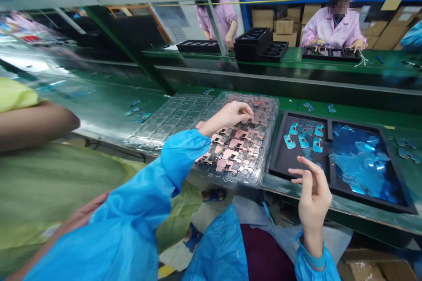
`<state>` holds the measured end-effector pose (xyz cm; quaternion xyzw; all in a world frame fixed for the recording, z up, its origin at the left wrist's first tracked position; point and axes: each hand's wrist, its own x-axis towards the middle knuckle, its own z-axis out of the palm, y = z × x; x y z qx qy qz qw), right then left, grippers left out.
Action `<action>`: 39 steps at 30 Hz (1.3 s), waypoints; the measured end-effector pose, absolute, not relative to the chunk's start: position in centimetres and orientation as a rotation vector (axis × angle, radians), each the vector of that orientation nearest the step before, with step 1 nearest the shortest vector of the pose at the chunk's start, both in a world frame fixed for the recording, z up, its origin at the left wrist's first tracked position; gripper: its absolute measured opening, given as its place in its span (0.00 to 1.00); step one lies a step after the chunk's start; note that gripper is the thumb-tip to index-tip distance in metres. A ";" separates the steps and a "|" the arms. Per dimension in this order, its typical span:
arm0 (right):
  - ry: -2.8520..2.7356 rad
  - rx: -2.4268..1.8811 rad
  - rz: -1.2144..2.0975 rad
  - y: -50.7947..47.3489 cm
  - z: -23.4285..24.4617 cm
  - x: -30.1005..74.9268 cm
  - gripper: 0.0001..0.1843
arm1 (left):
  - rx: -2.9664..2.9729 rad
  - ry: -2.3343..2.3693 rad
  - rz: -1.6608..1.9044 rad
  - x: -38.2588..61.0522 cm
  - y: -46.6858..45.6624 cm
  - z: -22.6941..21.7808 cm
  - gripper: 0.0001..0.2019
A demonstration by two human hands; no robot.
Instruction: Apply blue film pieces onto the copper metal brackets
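My left hand (232, 115) reaches over a clear plastic tray (271, 116) filled with copper-coloured, irregularly cut flat parts (227, 154). Its fingertips are pinched together at the parts in the tray's upper area; whatever lies between them is hidden. Above the near edge of a black divided tray (276, 163), my right hand (313, 193) is raised with its fingers apart, holding nothing. That tray's left compartment has several small blue-filmed parts (303, 140), and its right one holds a heap of loose blue film pieces (361, 162).
Left of the filled tray lies another clear moulded tray (165, 118). Blue parts (140, 114) are scattered on the green bench at left. A person in yellow-green (49, 184) sits close on my left. Across a rail, people in pink handle black trays (252, 46).
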<state>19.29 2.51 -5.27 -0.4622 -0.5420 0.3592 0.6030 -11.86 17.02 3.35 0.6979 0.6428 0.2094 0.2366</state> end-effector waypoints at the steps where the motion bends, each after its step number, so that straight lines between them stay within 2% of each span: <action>1: -1.253 -1.077 0.829 2.6 -5.5 19.5 0.15 | 1.920 1.764 0.562 -12.1 17.3 2.9 0.12; 18: -1.159 -1.139 0.846 4.0 -7.4 21.1 0.15 | 2.331 1.850 0.173 -12.0 18.9 2.3 0.07; 32: -1.107 -1.133 0.833 4.2 -8.0 21.9 0.14 | 2.343 2.114 0.135 -10.3 23.0 2.9 0.05; 36: -1.090 -1.103 0.816 4.3 -7.7 22.4 0.14 | 2.418 2.024 0.154 -6.4 25.2 5.2 0.06; 39: -1.074 -1.092 0.774 4.4 -7.7 22.9 0.15 | 2.469 1.787 0.223 1.4 29.5 4.9 0.09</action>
